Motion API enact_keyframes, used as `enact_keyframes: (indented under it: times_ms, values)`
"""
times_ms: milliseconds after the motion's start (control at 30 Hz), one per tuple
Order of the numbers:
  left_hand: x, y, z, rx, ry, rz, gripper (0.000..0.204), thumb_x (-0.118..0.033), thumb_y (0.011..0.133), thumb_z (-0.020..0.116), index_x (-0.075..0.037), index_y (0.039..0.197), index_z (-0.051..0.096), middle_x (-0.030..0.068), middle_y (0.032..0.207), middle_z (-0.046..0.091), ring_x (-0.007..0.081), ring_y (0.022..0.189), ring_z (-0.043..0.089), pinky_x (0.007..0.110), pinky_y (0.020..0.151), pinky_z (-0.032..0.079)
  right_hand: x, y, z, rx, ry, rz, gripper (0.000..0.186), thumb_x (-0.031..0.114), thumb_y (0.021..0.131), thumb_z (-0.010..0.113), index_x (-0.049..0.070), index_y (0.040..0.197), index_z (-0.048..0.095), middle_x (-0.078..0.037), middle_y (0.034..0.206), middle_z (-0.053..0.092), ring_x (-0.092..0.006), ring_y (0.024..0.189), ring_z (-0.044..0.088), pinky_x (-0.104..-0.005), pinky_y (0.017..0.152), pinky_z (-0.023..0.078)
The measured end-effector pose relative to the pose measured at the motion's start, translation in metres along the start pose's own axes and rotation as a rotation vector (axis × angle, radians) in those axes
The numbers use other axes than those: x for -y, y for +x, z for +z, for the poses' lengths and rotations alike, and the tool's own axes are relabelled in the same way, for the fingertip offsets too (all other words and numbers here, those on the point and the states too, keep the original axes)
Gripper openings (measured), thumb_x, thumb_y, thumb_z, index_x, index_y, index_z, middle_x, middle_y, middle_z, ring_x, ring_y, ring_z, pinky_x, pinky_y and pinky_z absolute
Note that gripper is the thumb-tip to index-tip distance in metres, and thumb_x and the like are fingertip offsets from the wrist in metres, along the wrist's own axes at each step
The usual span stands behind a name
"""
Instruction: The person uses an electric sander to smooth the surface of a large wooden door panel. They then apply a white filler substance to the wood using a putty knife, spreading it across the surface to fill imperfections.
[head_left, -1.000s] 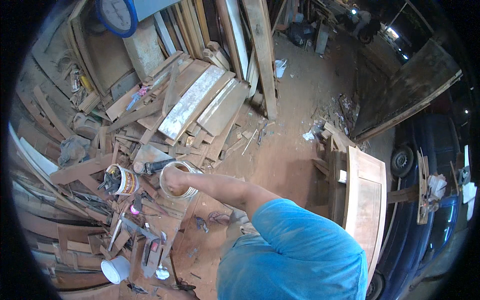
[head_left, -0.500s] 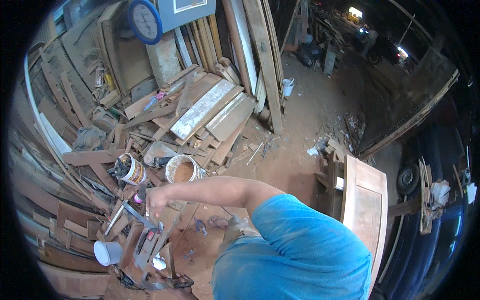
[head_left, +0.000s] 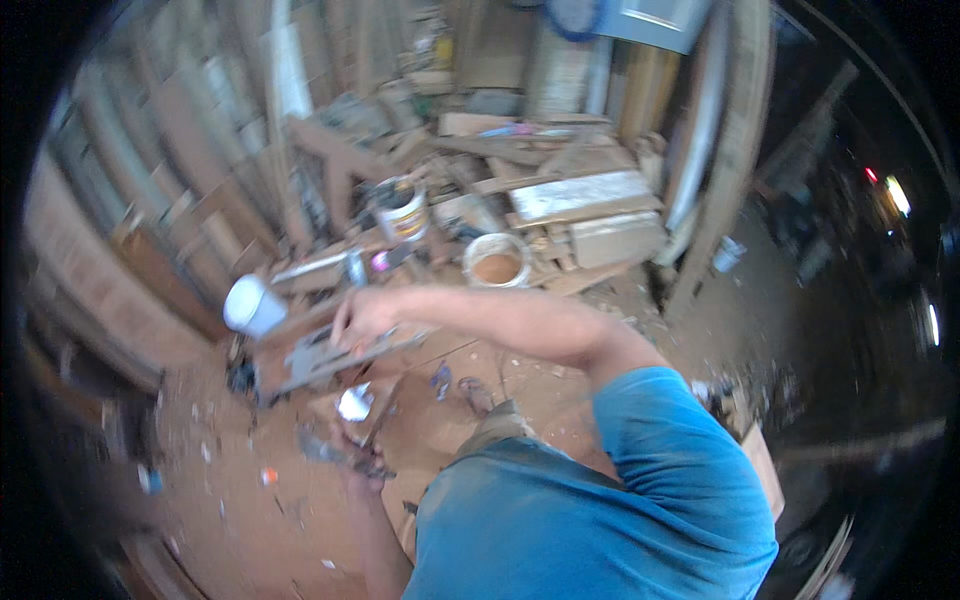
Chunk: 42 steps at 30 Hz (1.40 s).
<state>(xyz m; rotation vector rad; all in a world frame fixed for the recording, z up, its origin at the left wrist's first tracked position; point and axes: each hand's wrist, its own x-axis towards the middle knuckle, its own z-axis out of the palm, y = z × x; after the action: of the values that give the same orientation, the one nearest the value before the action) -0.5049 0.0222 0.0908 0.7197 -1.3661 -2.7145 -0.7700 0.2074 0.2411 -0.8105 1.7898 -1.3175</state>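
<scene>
My right hand (head_left: 365, 318) reaches across to the left over a low wooden bench (head_left: 270, 372). Its fingers point down, somewhat apart, with nothing visible in them. Just below them lies a grey, flat metal-looking piece (head_left: 318, 356) on the bench. Lower down, my left hand (head_left: 358, 458) is closed, blurred, around something with a greyish flat part (head_left: 318, 447) sticking out to the left; its kind cannot be made out. Next to that hand a wooden piece (head_left: 384, 408) stands tilted, beside a bright white patch (head_left: 355, 402).
A white tub (head_left: 254, 305) stands at the bench's left end. Beyond are a bucket of tools (head_left: 402, 212) and a bucket of brown liquid (head_left: 497, 262). Stacked boards (head_left: 585, 197) lie behind, planks (head_left: 130, 270) lean at left, and a tall post (head_left: 725, 150) rises at right.
The view has swung left, showing more floor at lower left. My right hand stays over the bench, its arm still stretched out. More of my left forearm and hand now shows.
</scene>
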Motion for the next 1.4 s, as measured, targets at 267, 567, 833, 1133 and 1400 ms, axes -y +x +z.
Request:
enact_keyframes:
  times_ms: [267,567,833,1133,1400]
  values:
    - [-0.012,-0.029,0.013,-0.277,-0.170,-0.155,0.055,-0.065,0.089,0.062,-0.013,0.104,0.054,0.0029,0.072,0.057,0.0201,0.050,0.061,0.027,0.035,0.043,0.036,0.034,0.053,0.236,-0.142,0.057,0.023,0.010,0.085,0.073,-0.005,0.103,0.073,-0.013,0.087,0.074,-0.0169,0.076,0.074,-0.0308,0.067,0.059]
    - [-0.033,-0.064,0.007,-0.268,-0.182,0.001,0.044,-0.062,0.092,0.061,-0.020,0.101,0.052,0.0027,0.077,0.060,0.0206,0.056,0.064,0.029,0.038,0.044,0.077,0.048,0.141,0.518,-0.508,-0.067,0.023,0.011,0.087,0.066,-0.003,0.103,0.074,-0.012,0.092,0.075,-0.0167,0.078,0.074,-0.0303,0.072,0.057]
    - [-0.038,-0.080,-0.009,-0.243,-0.150,0.014,0.050,-0.065,0.093,0.056,-0.018,0.111,0.057,0.0007,0.083,0.063,0.0196,0.062,0.065,0.029,0.043,0.041,0.060,0.060,0.175,0.479,-0.669,-0.436,0.025,0.016,0.072,0.068,0.004,0.092,0.078,-0.019,0.093,0.073,-0.0372,0.090,0.069,-0.0418,0.084,0.055]
    - [-0.039,-0.076,-0.023,-0.206,-0.087,0.007,0.061,-0.069,0.091,0.055,-0.015,0.120,0.057,0.0026,0.092,0.063,0.0197,0.064,0.064,0.029,0.045,0.042,0.066,0.050,0.184,0.442,-0.697,-0.470,0.023,0.007,0.078,0.063,-0.001,0.096,0.074,-0.022,0.095,0.070,-0.0364,0.093,0.067,-0.0400,0.084,0.052]
    - [-0.038,-0.060,-0.023,-0.258,-0.071,-0.022,0.063,-0.069,0.090,0.057,-0.013,0.120,0.056,0.0027,0.090,0.060,0.0187,0.062,0.064,0.028,0.044,0.043,0.065,0.046,0.167,0.360,-0.762,-0.332,0.023,0.009,0.077,0.065,0.000,0.097,0.075,-0.023,0.099,0.071,-0.0376,0.098,0.067,-0.0419,0.088,0.053]
